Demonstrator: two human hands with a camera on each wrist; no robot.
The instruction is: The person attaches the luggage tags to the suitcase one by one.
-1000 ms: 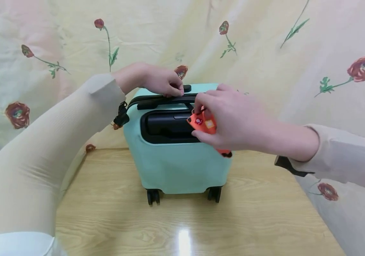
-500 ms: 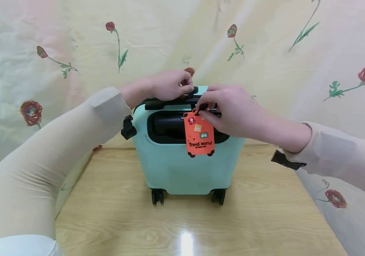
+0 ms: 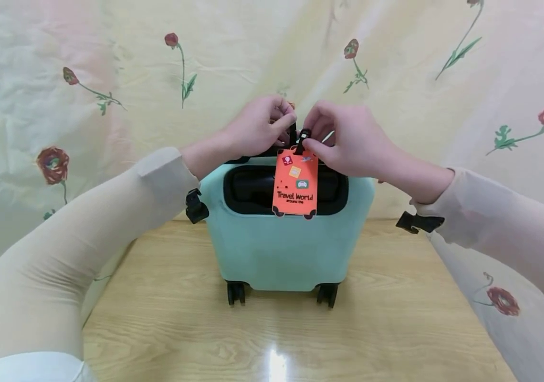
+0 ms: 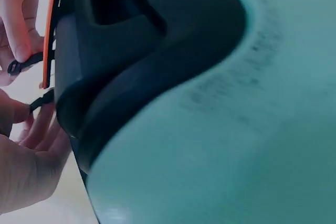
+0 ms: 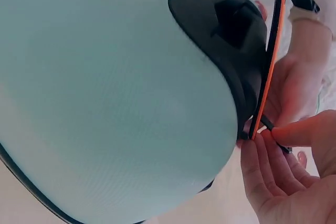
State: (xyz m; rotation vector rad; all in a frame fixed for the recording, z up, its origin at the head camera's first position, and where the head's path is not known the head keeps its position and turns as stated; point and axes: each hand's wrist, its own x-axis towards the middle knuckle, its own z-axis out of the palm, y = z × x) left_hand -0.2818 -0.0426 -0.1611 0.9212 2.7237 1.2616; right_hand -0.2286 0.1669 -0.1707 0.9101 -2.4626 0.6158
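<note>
An orange luggage tag (image 3: 295, 183) printed "Travel World" hangs upright in front of the mint-green suitcase (image 3: 283, 249), level with its dark handle recess. My right hand (image 3: 353, 135) pinches one end of the tag's black strap (image 3: 303, 139) between thumb and fingers. Just left of it, my left hand (image 3: 257, 127) pinches the other strap end, which rises above the tag. In the left wrist view the two strap ends stand apart, one in each hand. Seen edge-on in the right wrist view, the tag (image 5: 270, 72) lies close against the black part of the suitcase.
The suitcase stands on black wheels (image 3: 236, 293) on a wood-grain tabletop (image 3: 272, 334). A flowered cloth (image 3: 234, 53) hangs behind and at both sides. A black buckled strap (image 3: 196, 206) is on the left sleeve, another (image 3: 420, 222) on the right.
The right hand has risen, and the tag has swung from tilted to upright, facing me. My left hand has lifted from the suitcase top, drawing a strap end upward.
</note>
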